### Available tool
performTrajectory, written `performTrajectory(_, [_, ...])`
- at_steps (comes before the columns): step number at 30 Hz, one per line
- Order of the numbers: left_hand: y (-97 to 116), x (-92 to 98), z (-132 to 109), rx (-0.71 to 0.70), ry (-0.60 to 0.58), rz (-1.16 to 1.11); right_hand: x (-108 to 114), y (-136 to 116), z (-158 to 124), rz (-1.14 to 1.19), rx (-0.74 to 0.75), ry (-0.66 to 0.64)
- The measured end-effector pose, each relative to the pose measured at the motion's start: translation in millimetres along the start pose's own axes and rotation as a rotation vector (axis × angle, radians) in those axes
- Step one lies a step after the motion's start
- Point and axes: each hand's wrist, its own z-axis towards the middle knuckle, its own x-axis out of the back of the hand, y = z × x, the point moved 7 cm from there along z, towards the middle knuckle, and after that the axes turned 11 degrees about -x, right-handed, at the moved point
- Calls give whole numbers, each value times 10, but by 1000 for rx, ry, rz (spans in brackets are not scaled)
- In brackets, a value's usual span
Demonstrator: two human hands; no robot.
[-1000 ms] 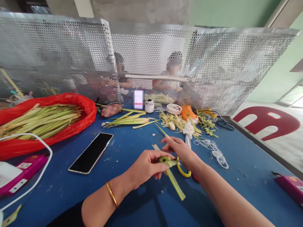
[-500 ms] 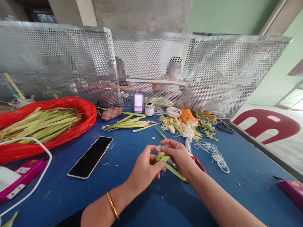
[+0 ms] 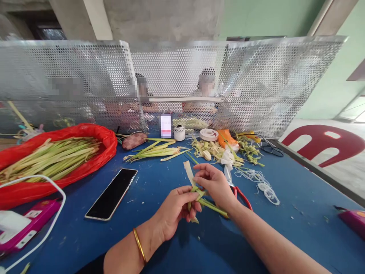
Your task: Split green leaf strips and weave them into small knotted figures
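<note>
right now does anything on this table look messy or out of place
Trimmings lie in a loose heap at the far side of the table, bits are scattered around the held strip, and white string lies tangled beside the scissors. Nothing looks spilled or broken.
</note>
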Motion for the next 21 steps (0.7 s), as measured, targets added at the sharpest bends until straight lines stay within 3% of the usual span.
performTrajectory(4, [-39,-74,-28,53,-125,39,-62,-58,-41,-107,60,-119])
performTrajectory(8, [-69,-108,-45,87,-162,16,-70,-22,-25,-127,49,-115])
performTrajectory(11, [-31,-52,-23,41,-77,-27,83,-72,29,-104,58,-9])
performTrajectory(15, [69,127,0,-34,149,-53,333,-387,-50,-296,236,169])
performTrajectory(18, [140,234,6,-80,257,-89,215,-545,-179,-599,375,50])
performTrajectory(21, [188,277,16,-131,277,-134,-10,-510,-286,-935,514,-66])
